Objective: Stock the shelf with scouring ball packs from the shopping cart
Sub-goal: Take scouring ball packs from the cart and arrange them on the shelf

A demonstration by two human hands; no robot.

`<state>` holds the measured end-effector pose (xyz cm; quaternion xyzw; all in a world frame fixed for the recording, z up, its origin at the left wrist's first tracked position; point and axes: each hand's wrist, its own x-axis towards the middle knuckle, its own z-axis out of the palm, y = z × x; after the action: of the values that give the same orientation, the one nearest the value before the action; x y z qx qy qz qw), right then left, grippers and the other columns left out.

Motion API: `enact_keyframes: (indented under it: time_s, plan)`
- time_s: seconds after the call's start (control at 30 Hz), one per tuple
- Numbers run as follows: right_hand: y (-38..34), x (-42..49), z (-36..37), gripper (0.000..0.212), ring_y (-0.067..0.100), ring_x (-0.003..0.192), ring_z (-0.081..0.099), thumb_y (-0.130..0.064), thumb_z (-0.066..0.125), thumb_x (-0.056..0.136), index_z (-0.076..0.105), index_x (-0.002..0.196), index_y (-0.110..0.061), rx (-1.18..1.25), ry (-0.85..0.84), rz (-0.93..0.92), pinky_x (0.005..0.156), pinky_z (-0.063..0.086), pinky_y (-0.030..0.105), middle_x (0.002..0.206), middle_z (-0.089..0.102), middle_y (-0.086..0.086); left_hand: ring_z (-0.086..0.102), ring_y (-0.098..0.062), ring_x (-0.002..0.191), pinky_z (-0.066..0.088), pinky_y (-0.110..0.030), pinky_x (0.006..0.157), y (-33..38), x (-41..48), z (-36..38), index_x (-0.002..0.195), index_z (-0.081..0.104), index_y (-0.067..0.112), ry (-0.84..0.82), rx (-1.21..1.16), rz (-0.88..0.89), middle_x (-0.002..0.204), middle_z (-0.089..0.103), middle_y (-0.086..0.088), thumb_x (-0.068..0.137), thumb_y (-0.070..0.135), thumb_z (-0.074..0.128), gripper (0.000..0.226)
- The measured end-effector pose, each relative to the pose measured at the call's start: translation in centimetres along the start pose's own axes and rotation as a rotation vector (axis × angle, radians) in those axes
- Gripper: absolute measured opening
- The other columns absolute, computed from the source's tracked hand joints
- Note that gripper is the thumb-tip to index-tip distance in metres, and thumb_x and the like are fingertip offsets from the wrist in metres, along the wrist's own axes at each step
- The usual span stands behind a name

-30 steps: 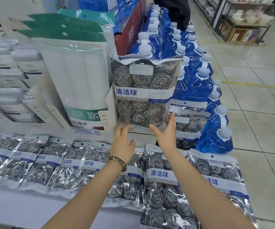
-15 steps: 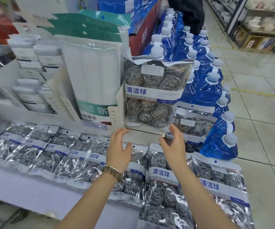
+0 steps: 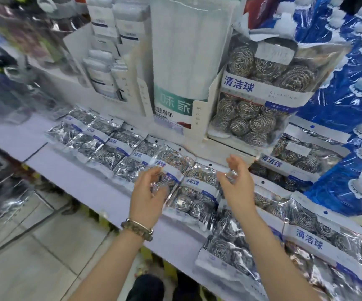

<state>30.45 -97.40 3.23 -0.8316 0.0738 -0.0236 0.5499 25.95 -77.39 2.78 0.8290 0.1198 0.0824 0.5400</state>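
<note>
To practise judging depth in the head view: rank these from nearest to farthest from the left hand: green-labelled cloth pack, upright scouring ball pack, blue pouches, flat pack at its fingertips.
1. flat pack, at the fingertips of the left hand.
2. green-labelled cloth pack, standing behind, slightly right.
3. upright scouring ball pack, farther right in its box.
4. blue pouches, far right edge.

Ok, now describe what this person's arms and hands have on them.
Both forearms are bare, with no sleeves in view. The left hand and right hand wear no gloves, and no rings show. The left wrist carries a beaded bracelet of round, dull brownish beads next to a thin silver bangle. The right wrist has nothing on it.
</note>
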Motion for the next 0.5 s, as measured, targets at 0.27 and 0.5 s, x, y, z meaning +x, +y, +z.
enact_keyframes:
  time_s: [0.27, 0.5]
  plan:
    - [-5.1, -3.5, 10.6, 0.057, 0.009, 0.120, 0.047, -0.017, 0.065, 0.088, 0.040, 0.139, -0.019, -0.070, -0.236, -0.136, 0.102, 0.040, 0.032, 0.134, 0.050, -0.003, 0.049, -0.010, 0.108, 0.037, -0.024, 0.086, -2.8, -1.6, -9.9, 0.117, 0.050, 0.027, 0.166, 0.059, -0.065, 0.116, 0.048, 0.007, 0.089, 0.006, 0.054, 0.035]
    - [-11.4, -10.7, 25.1, 0.040, 0.008, 0.113, 0.047, -0.015, 0.060, 0.091, 0.050, 0.129, -0.018, -0.078, -0.478, -0.279, 0.099, 0.038, 0.028, 0.125, 0.052, -0.006, 0.050, -0.010, 0.104, 0.045, -0.030, 0.090, -9.7, -5.0, -24.4, 0.113, 0.051, 0.028, 0.404, 0.015, -0.194, 0.114, 0.048, 0.005, 0.085, 0.001, 0.056, 0.040]
